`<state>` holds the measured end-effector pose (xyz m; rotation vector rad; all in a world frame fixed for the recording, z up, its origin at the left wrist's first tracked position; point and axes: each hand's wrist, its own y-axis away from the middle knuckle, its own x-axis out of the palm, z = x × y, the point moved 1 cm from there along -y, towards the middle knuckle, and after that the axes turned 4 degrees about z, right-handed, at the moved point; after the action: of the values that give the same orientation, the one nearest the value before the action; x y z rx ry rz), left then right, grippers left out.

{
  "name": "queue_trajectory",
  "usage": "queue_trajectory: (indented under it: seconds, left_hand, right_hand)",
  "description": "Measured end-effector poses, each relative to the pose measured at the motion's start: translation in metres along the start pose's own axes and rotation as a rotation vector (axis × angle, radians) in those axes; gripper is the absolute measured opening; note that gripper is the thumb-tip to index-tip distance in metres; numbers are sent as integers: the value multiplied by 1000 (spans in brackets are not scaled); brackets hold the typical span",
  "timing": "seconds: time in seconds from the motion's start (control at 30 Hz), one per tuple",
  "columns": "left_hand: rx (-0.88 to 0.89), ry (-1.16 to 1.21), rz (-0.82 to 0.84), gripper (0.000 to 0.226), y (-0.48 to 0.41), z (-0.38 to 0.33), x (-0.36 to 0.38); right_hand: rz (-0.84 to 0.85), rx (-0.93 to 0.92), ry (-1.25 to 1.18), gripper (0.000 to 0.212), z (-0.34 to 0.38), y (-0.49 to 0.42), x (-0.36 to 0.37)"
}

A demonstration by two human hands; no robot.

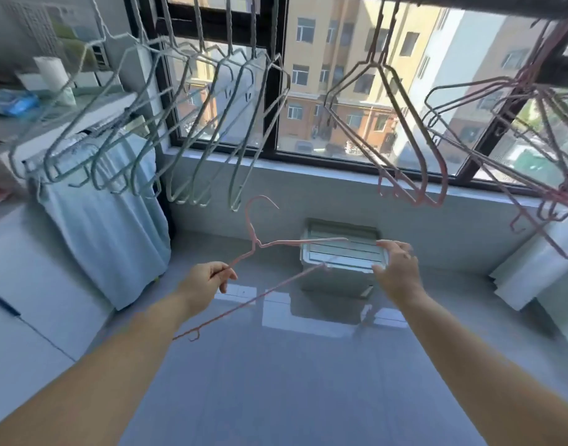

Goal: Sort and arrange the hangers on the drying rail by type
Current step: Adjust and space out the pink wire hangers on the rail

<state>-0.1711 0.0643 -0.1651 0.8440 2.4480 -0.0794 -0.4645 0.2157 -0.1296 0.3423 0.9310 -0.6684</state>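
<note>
Pale pink hanger (295, 242); grey-green hangers (231, 185) left, pink hangers (416, 123) right.

A home laundry balcony: wire hangers (192, 123) hang before a window (271, 130) facing apartment blocks (350, 37), above a tiled floor (292, 381).
</note>
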Motion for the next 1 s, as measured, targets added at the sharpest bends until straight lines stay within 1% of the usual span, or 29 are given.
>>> queue_trajectory:
  seconds: [0.1, 0.2, 0.3, 0.37, 0.5, 0.57, 0.6, 0.67, 0.73, 0.83, 0.9, 0.93, 1.0]
  left_hand:
    - [-14, 19, -30, 20, 9, -6, 8]
    - [-56, 190, -23, 26, 11, -21, 13]
    - [-62, 360, 21, 31, 18, -41, 16]
    - [-38, 450, 45, 31, 26, -55, 20]
    - [-9, 655, 67, 27, 46, -85, 39]
    - [18, 746, 69, 25, 54, -102, 51]
    - [32, 788, 66, 25, 57, -110, 55]
    - [80, 853, 56, 26, 57, -129, 58]
    - [130, 866, 37, 30, 51, -146, 56]
    - [190, 859, 1, 32, 33, -170, 46]
    - [205, 854, -15, 33, 20, -184, 38]
    - [220, 835, -33, 32, 13, -191, 33]
    - [272, 776, -66, 32, 2, -204, 24]
  right_hand:
    - [111, -135, -34, 36, 29, 19, 25]
    - [225, -238, -132, 29, 65, 37, 43]
    - [332, -255, -243, 27, 99, 47, 52]
    - [360, -247, -284, 26, 117, 51, 52]
    - [334, -161, -437, 32, 128, 60, 44]
    - [306, -167, -505, 38, 117, 70, 37]
    - [296, -190, -516, 46, 110, 79, 33]
    - [253, -266, -489, 63, 98, 94, 22]
    - [223, -321, -440, 75, 92, 102, 13]
    - [226, -331, -374, 92, 94, 104, 1]
    - [229, -333, -380, 91, 100, 104, -4]
    - [222, -351, -379, 84, 103, 105, -7]
    - [210, -405, -329, 62, 109, 106, -8]
